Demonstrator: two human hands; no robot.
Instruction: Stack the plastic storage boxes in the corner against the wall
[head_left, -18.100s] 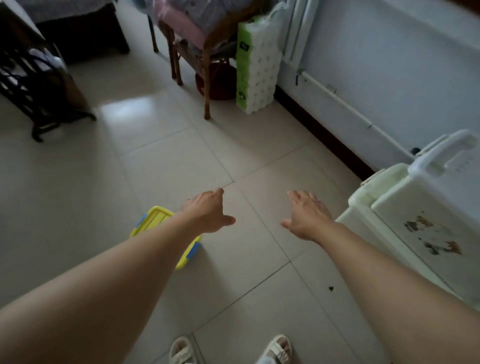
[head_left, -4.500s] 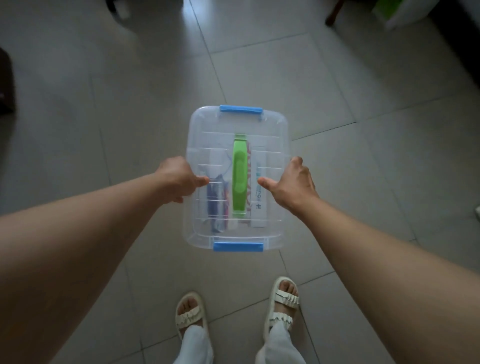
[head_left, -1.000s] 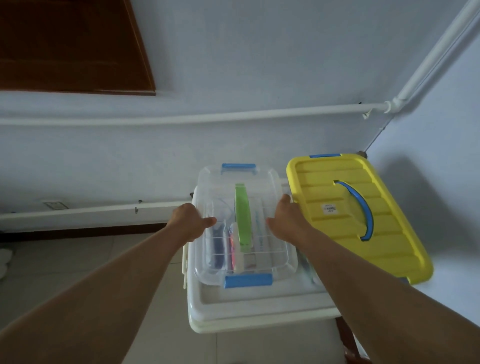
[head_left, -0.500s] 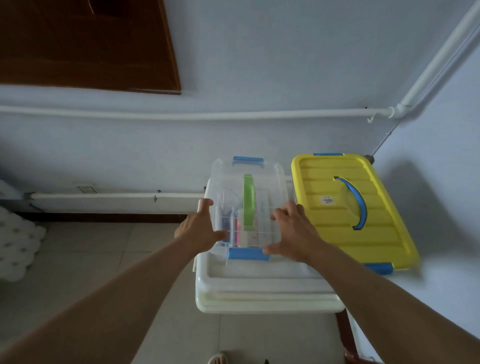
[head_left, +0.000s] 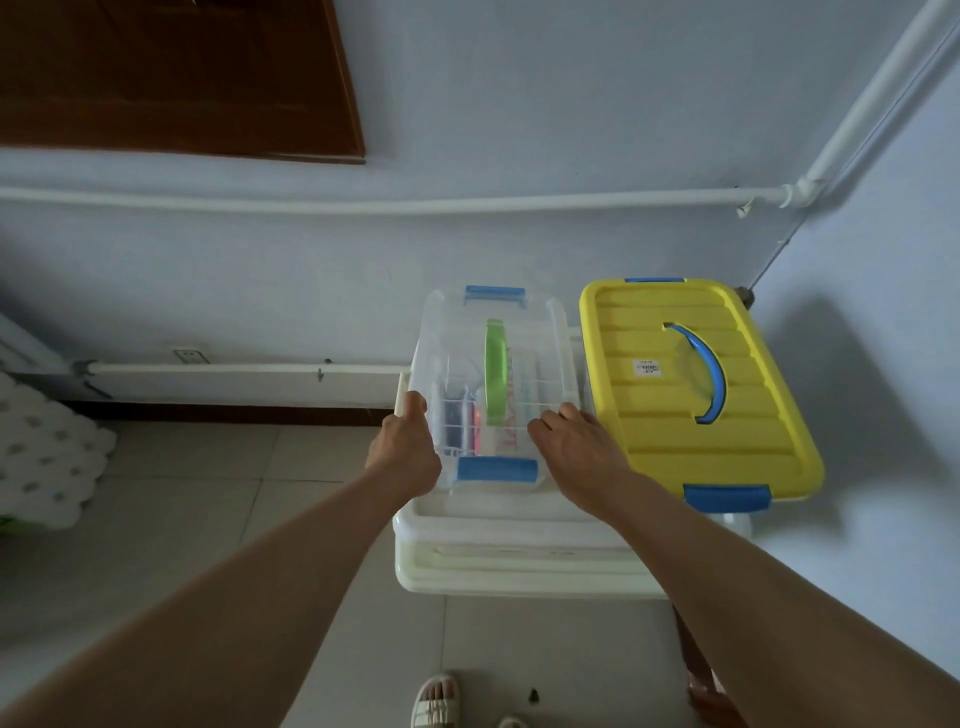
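A clear plastic box (head_left: 540, 332) with blue clips and a green handle rests on the lid of a large white storage box (head_left: 519, 551) that stands against the wall. My left hand (head_left: 408, 452) presses its near left corner and my right hand (head_left: 576, 447) lies against its near right side, fingers spread. To the right, in the corner, a yellow-lidded box (head_left: 691, 384) with a blue handle sits beside it, almost touching.
White pipes (head_left: 363, 205) run along the wall and up the corner. A pack of white paper rolls (head_left: 41, 457) lies on the tiled floor at left. A brown wooden panel (head_left: 171, 78) hangs upper left. My sandalled feet (head_left: 436, 706) are below.
The clear box has been set down on the white box's lid and slid back toward the wall. My hands have shifted from gripping its sides to resting on its near corners.
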